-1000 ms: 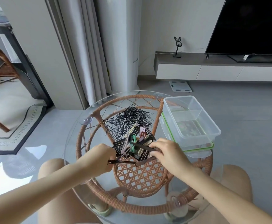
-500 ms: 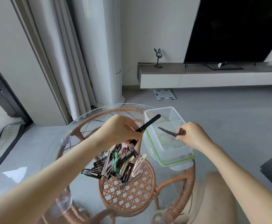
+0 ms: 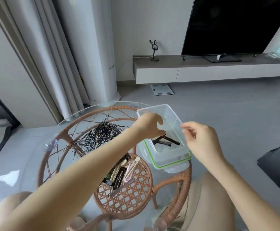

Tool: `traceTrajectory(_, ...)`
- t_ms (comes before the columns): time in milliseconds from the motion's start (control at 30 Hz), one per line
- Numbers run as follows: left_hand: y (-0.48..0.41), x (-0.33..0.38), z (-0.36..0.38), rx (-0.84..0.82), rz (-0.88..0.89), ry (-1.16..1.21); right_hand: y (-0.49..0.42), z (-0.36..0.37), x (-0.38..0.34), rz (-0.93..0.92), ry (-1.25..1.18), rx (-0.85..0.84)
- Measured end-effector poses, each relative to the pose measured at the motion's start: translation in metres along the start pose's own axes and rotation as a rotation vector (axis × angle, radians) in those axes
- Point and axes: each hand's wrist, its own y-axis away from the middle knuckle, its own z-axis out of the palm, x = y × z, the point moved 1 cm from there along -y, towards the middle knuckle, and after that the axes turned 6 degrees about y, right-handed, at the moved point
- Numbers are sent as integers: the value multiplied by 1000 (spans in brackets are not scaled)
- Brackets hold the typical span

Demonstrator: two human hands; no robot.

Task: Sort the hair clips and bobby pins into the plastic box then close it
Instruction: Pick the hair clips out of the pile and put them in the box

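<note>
Black bobby pins heaped on the glass table, left of centre. Hair clips piled just nearer, partly under the left forearm. Left hand over the plastic box, fingers curled down by the end of the dark clips lying on the box floor (pinching one or only touching, cannot tell). Box open, at the table's right edge, on a green-edged lid. Right hand at the box's right rim, fingers loose, holding nothing.
</note>
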Motion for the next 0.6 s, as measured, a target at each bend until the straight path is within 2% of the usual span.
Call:
traceTrajectory(67,25,-14,-15,47,18,30,21,1,-25,-159,-53,-115)
traceTrajectory(133,56,-35,-27,72,20,4,46,11,-48,-309,-88,-408)
traceTrajectory(200,91,-56,-28,56,-19,-40,68,33,-59,-424,35,-667)
traceTrajectory(233,110,-66,-24,50,-31,-63,76,45,-61,-474,140,-724)
traceTrajectory(300,146,-83,-11,61,-46,-118,82,68,-63,-527,285,-736)
traceTrajectory(367,170,-100,8,77,-59,-150,79,86,-65,-510,342,-676)
traceTrajectory(433,180,-117,27,49,-53,-282,74,100,-67,-532,362,-609)
traceTrajectory(500,179,-129,40,50,-16,-434,71,111,-71,-640,425,-550)
traceTrajectory(600,174,-136,43,96,49,-348,71,118,-72,-727,484,-416)
